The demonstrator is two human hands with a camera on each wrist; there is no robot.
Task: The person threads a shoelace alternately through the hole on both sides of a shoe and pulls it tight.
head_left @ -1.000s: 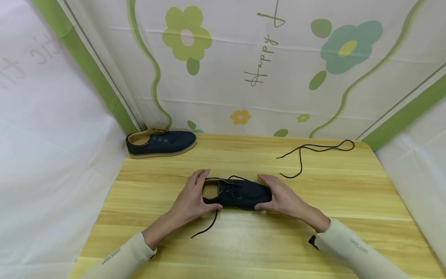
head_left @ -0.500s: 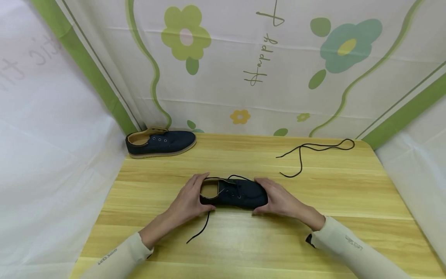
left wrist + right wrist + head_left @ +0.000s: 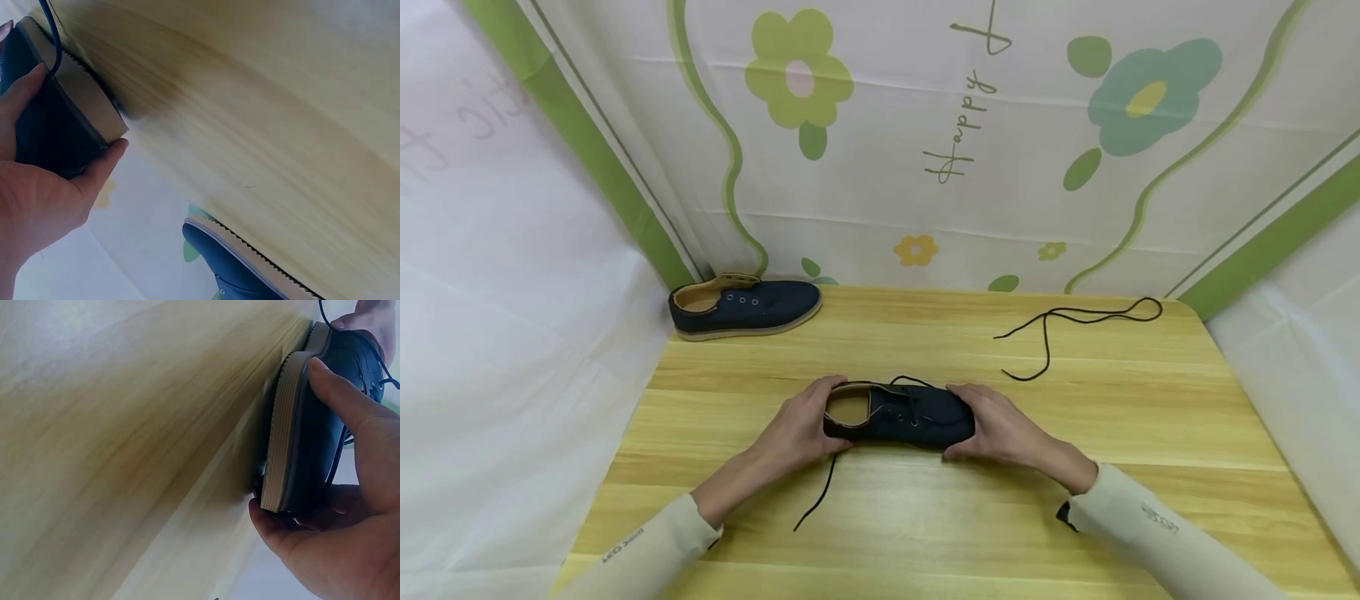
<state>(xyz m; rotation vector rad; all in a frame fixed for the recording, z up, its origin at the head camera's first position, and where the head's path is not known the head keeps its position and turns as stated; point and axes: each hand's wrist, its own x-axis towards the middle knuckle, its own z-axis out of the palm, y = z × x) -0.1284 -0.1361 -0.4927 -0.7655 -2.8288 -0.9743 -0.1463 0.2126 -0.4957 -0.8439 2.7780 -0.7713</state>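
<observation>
Left hand (image 3: 797, 429) grips the shoe (image 3: 931, 417) by the heel (image 3: 59, 134), right hand (image 3: 1003, 429) by the toe (image 3: 957, 418) — hold it level, lace (image 3: 829, 485) clear.

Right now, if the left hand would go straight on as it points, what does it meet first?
The dark shoe, whose heel the left hand grips. What it would meet past the shoe is hard to judge.

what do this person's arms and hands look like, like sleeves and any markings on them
The left hand and right hand are bare, without gloves. The left sleeve and right sleeve are long and pale cream, each with small dark lettering too blurred to read. A black piece shows at the right cuff.
</observation>
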